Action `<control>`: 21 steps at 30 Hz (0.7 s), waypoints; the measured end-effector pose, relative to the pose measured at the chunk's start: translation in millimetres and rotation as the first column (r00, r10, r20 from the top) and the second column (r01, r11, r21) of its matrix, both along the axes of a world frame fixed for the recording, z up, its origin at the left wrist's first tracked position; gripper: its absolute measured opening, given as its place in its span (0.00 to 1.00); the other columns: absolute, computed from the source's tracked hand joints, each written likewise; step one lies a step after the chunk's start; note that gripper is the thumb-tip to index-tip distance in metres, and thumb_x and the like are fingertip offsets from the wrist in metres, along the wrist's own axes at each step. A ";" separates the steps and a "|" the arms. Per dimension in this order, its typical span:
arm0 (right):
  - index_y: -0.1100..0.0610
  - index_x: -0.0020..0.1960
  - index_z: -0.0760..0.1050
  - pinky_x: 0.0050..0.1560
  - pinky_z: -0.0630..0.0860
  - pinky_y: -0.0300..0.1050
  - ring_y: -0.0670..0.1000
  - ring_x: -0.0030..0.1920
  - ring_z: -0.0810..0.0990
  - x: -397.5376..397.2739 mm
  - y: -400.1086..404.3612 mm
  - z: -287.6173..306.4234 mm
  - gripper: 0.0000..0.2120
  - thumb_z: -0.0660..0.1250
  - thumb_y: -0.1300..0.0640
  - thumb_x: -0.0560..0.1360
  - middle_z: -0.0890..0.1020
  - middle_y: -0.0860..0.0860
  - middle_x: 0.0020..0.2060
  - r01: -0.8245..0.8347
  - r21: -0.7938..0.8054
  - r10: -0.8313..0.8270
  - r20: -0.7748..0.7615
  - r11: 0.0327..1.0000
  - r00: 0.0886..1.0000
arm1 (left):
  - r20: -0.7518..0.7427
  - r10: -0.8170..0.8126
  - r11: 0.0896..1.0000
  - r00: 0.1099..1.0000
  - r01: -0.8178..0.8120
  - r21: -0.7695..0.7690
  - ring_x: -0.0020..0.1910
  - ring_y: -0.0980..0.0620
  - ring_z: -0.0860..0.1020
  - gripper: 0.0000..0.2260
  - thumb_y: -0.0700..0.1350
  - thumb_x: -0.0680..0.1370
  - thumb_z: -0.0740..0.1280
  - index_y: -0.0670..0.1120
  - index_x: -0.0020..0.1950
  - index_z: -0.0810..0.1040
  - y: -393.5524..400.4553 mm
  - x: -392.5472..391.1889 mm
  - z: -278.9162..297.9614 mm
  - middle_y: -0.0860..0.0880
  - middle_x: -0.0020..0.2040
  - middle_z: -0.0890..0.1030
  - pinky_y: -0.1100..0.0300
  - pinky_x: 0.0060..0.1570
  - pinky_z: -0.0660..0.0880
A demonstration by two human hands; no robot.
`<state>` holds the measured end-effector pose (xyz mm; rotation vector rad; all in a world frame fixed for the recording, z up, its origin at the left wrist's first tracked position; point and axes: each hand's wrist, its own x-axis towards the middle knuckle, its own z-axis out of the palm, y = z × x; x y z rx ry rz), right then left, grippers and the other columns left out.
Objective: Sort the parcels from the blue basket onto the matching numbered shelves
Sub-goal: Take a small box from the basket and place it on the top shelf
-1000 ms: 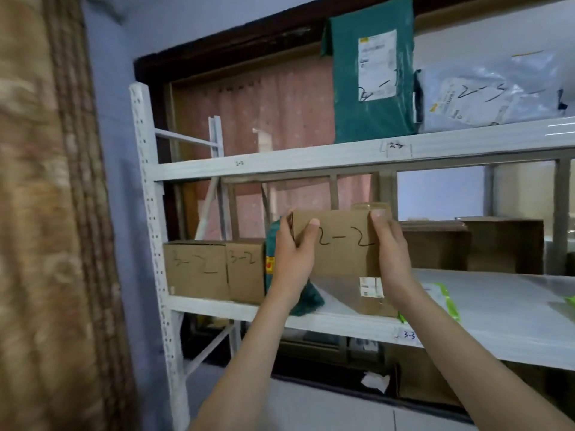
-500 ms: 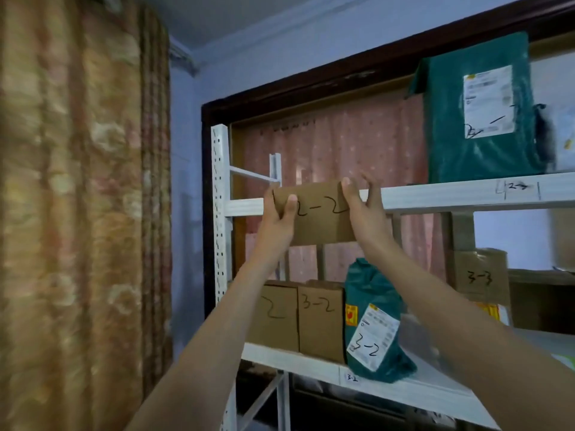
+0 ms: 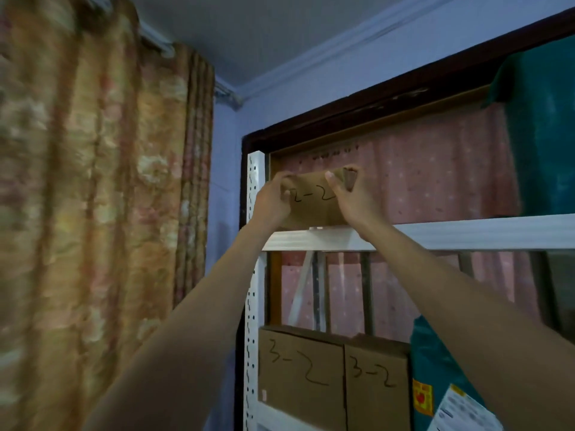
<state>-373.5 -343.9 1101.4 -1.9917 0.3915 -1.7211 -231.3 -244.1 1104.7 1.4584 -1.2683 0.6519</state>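
Observation:
A small brown cardboard box (image 3: 312, 203) marked "2-2" sits at the left end of the upper white shelf (image 3: 466, 233), its bottom edge at the shelf's front rail. My left hand (image 3: 272, 203) grips its left side and my right hand (image 3: 351, 199) grips its right side, fingers curled over the top corners. Both arms reach up from below. The blue basket is out of view.
Two brown boxes marked "3-2" (image 3: 300, 376) (image 3: 375, 388) stand side by side on the shelf below, beside a teal parcel bag (image 3: 435, 377). Another teal bag (image 3: 543, 126) stands on the upper shelf at right. The white rack post (image 3: 254, 275) and a patterned curtain (image 3: 93, 197) lie to the left.
Both hands have lifted the "2-2" box from in front of the lower shelf up to the upper shelf's left end. The view has tilted upward and left.

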 end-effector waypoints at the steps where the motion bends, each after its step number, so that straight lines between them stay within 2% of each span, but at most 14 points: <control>1: 0.44 0.69 0.62 0.51 0.73 0.44 0.52 0.55 0.75 8.9 -7.4 2.8 0.25 0.62 0.35 0.78 0.72 0.50 0.62 0.011 0.014 -0.011 -0.024 1.000 1.000 | 0.009 0.015 0.999 1.000 -0.015 0.032 0.57 0.42 0.78 0.21 0.35 0.83 0.58 0.50 0.74 0.68 -3.7 8.0 1.6 0.42 0.63 0.78 0.54 0.56 0.76; 3: 0.40 0.67 0.60 0.58 0.76 0.55 0.57 0.58 0.76 24.4 -18.0 5.7 0.26 0.60 0.30 0.75 0.73 0.53 0.64 0.056 0.035 -0.054 -0.073 0.998 0.996 | 0.048 0.041 0.995 0.998 -0.045 0.088 0.57 0.40 0.78 0.25 0.32 0.80 0.58 0.50 0.75 0.67 -12.2 25.1 3.9 0.41 0.64 0.77 0.55 0.53 0.76; 5: 0.38 0.63 0.59 0.60 0.75 0.60 0.59 0.58 0.76 40.6 -28.5 9.1 0.25 0.60 0.28 0.73 0.73 0.55 0.63 0.074 0.039 -0.069 -0.106 0.997 0.992 | 0.078 0.072 0.991 0.994 -0.080 0.106 0.62 0.40 0.76 0.26 0.30 0.79 0.60 0.49 0.75 0.68 -21.3 43.4 7.3 0.40 0.68 0.73 0.56 0.58 0.75; 7: 0.41 0.64 0.59 0.57 0.76 0.56 0.57 0.55 0.77 54.6 -32.5 11.0 0.25 0.62 0.31 0.74 0.74 0.56 0.62 0.073 0.039 -0.067 -0.129 0.997 0.989 | 0.102 0.109 0.985 0.989 -0.121 0.124 0.67 0.41 0.73 0.26 0.31 0.79 0.61 0.49 0.75 0.68 -30.5 62.5 9.3 0.40 0.72 0.69 0.54 0.65 0.71; 9: 0.46 0.68 0.59 0.53 0.75 0.52 0.56 0.54 0.77 67.3 -35.8 12.0 0.27 0.64 0.35 0.76 0.74 0.56 0.62 0.075 0.038 -0.069 -0.142 0.996 0.987 | 0.156 0.139 0.977 0.978 -0.161 0.143 0.70 0.40 0.70 0.28 0.31 0.79 0.61 0.51 0.77 0.66 -39.5 83.1 8.8 0.42 0.74 0.68 0.50 0.68 0.69; 11: 0.48 0.72 0.57 0.56 0.75 0.51 0.58 0.58 0.76 80.7 -42.6 13.8 0.33 0.67 0.37 0.76 0.73 0.58 0.66 0.096 0.046 -0.086 -0.178 0.994 0.980 | 0.206 0.163 0.967 0.965 -0.197 0.158 0.71 0.39 0.68 0.32 0.30 0.78 0.60 0.54 0.78 0.63 -45.4 102.3 7.6 0.44 0.74 0.68 0.41 0.68 0.68; 13: 0.49 0.77 0.50 0.60 0.72 0.53 0.61 0.64 0.74 90.8 -43.6 12.7 0.39 0.68 0.39 0.76 0.68 0.59 0.69 0.134 0.060 -0.113 -0.269 0.989 0.956 | 0.225 0.188 0.957 0.956 -0.230 0.178 0.70 0.40 0.66 0.34 0.30 0.77 0.57 0.56 0.79 0.61 -46.4 115.3 8.6 0.46 0.73 0.70 0.34 0.65 0.68; 15: 0.47 0.79 0.43 0.63 0.71 0.52 0.62 0.66 0.71 101.9 -43.7 9.0 0.46 0.70 0.40 0.75 0.64 0.61 0.72 0.183 0.051 -0.152 -0.368 0.982 0.917 | 0.230 0.210 0.945 0.950 -0.258 0.203 0.69 0.41 0.65 0.34 0.30 0.77 0.56 0.56 0.79 0.60 -46.7 126.0 10.6 0.45 0.70 0.72 0.33 0.64 0.67; 17: 0.44 0.79 0.35 0.65 0.71 0.53 0.63 0.67 0.71 111.6 -45.8 5.0 0.53 0.72 0.38 0.71 0.61 0.63 0.74 0.230 0.022 -0.197 -0.445 0.973 0.874 | 0.235 0.221 0.929 0.946 -0.278 0.244 0.71 0.41 0.62 0.36 0.29 0.77 0.57 0.56 0.80 0.58 -47.9 135.8 11.4 0.46 0.73 0.69 0.34 0.66 0.64; 21: 0.40 0.76 0.28 0.66 0.73 0.59 0.65 0.66 0.74 122.7 -46.8 2.4 0.59 0.72 0.34 0.68 0.65 0.63 0.74 0.311 -0.067 -0.301 -0.506 0.948 0.808 | 0.254 0.229 0.915 0.940 -0.297 0.275 0.73 0.41 0.60 0.38 0.27 0.76 0.56 0.55 0.81 0.54 -52.4 149.1 11.2 0.48 0.77 0.63 0.32 0.68 0.61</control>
